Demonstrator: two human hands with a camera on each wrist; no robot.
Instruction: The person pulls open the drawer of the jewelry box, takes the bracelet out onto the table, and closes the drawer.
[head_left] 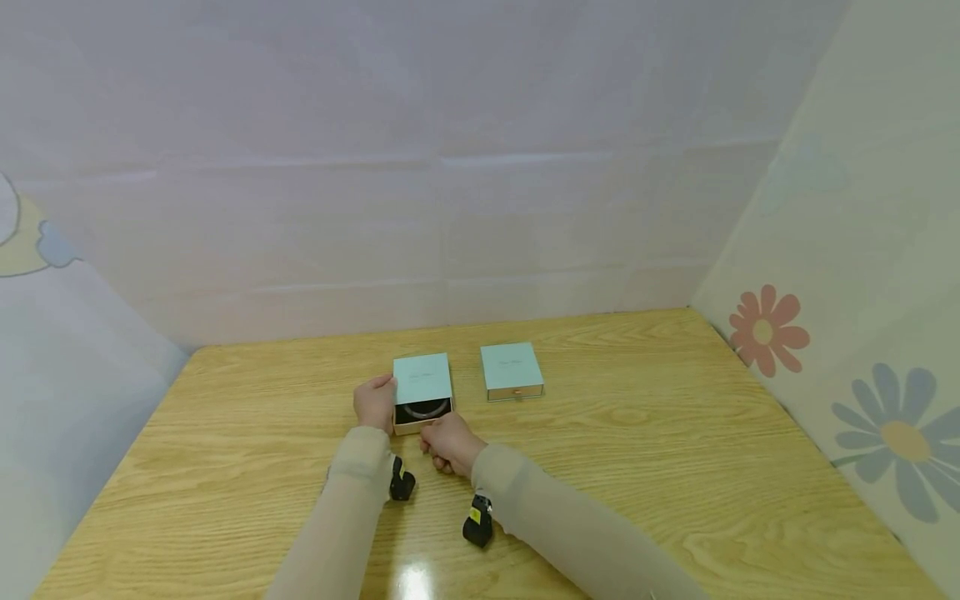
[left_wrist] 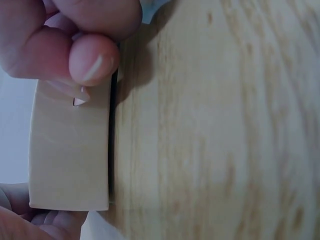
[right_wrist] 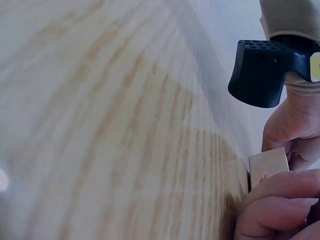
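A pale blue sleeve box lies flat on the table with its drawer partly out towards me. Inside the drawer's dark lining I see part of a bangle; the sleeve covers the rest. My left hand grips the box along its left side. At the drawer's cream front, my right hand pinches the small pull tab, which its fingers mostly hide. In the right wrist view, the curled right fingers are against the drawer front.
A second pale blue box, closed, with a small tab on its front, lies to the right of the first. The wood-grain table meets a pale cloth wall at the back. A flower-printed wall stands on the right.
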